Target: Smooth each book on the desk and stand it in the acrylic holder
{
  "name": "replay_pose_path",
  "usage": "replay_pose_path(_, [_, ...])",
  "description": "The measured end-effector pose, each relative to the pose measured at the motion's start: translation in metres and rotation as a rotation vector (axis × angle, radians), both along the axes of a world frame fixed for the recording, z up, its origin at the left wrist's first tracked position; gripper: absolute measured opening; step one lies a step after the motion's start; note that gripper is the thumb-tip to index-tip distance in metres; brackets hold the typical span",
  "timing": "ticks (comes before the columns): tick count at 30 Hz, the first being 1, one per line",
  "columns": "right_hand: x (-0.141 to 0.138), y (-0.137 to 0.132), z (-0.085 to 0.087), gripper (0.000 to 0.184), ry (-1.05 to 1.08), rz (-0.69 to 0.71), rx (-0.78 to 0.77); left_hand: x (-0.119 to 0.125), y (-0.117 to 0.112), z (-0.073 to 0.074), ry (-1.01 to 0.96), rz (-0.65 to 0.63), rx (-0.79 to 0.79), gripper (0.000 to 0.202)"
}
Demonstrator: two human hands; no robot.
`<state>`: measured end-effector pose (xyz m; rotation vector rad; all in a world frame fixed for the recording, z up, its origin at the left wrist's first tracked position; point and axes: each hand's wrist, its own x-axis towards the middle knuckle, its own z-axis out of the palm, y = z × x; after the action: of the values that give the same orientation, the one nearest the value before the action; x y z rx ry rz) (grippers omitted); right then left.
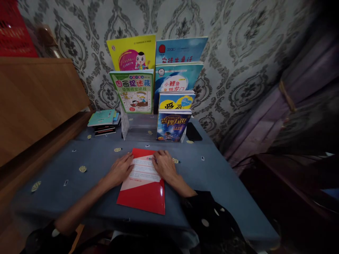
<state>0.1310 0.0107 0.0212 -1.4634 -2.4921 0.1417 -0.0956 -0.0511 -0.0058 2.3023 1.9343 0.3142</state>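
Observation:
A glossy red book (144, 199) with a pale panel of printed text lies in front of me on the blue tablecloth. Along its upper left edge, my left hand (122, 170) grips it with fingers close together. My right hand (164, 164) is closed on the upper right edge, its bent fingers partly over the cover. Beyond the hands stands a clear plastic book rack (137, 134). On its left are a green book (135, 92) and a yellow book (132, 53); on its right, several books, with a dark blue one (172, 125) in front.
A stack of books (102, 118) lies left of the rack. A dark flat object (194, 132), perhaps a phone, rests right of it. The tablecloth (209, 180) has small pineapple prints. A wooden cabinet (39, 102) stands at the left, a purple curtain (267, 106) at the right.

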Motion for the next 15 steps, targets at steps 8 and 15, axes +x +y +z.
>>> replay_pose_path(8, [-0.001, 0.0, 0.0, 0.022, -0.009, 0.018, -0.006, 0.007, 0.022, 0.008, 0.006, -0.039, 0.056, 0.039])
replay_pose_path(15, [-0.003, -0.003, -0.001, 0.023, -0.016, 0.032, -0.025, 0.014, 0.03, 0.012, 0.061, -0.058, 0.119, 0.031])
